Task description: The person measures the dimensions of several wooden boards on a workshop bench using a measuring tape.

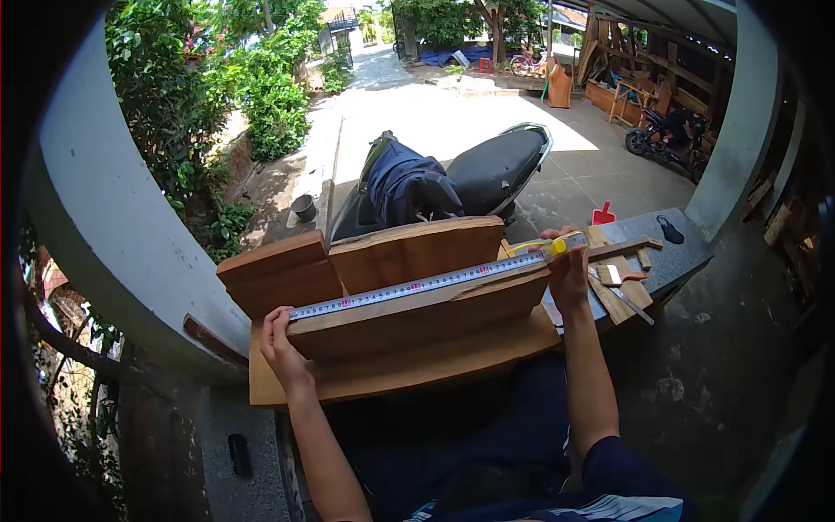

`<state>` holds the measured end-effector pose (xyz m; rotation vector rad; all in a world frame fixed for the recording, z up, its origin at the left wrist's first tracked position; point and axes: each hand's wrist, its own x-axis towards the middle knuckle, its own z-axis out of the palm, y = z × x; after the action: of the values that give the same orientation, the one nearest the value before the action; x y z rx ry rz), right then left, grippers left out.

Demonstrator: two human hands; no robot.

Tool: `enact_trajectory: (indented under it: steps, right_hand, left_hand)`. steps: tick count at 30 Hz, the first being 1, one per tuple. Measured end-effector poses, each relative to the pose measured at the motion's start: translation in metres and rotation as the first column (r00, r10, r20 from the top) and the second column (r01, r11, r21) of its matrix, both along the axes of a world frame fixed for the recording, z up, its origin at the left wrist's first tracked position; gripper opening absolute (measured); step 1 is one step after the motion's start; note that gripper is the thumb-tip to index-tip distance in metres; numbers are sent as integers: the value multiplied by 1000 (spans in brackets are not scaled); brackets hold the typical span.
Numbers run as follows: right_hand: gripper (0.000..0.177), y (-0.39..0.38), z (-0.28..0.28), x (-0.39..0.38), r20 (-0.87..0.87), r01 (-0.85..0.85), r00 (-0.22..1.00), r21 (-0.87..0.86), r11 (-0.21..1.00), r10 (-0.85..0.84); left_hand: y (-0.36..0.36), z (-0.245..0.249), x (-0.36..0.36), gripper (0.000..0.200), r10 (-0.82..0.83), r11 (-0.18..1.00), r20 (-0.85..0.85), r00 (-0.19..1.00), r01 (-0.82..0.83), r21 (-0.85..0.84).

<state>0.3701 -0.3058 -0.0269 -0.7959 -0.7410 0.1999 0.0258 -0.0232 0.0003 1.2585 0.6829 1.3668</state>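
A tape measure's white blade (417,288) is stretched along the top edge of a wooden board (426,326) standing on its side. My left hand (285,355) is closed at the board's left end, pinching the blade's end against the wood. At the other end my right hand (567,274) grips the yellow tape measure case (561,247). Beneath lies a wider wooden plank (400,378). Behind stand another thick board (417,252) and a darker reddish board (278,277). The blade's hook is hidden by my left fingers.
On the stone ledge (674,258) at right lie a paintbrush (611,275), a metal ruler (642,315), wood pieces and a red dustpan (602,214). A parked motorbike (500,170) with dark cloth (404,181) stands just beyond the boards. A black object (239,455) sits at lower left.
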Motion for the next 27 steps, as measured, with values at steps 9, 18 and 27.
enact_trajectory:
  steps: [9,18,27]
  right_hand:
    - [62,-4,-11,10,-156,167,971,-107,980,-183]
    - [49,-9,-6,11,-114,161,977,-166,973,-181]
    - [46,-18,23,-1,-59,192,974,-306,932,-220]
  left_hand:
    - [-3,1,-11,20,-15,1000,-96,995,17,20]
    - [1,0,-12,20,-25,1000,-109,994,26,2]
    - [5,3,-16,18,-28,992,-168,985,48,113]
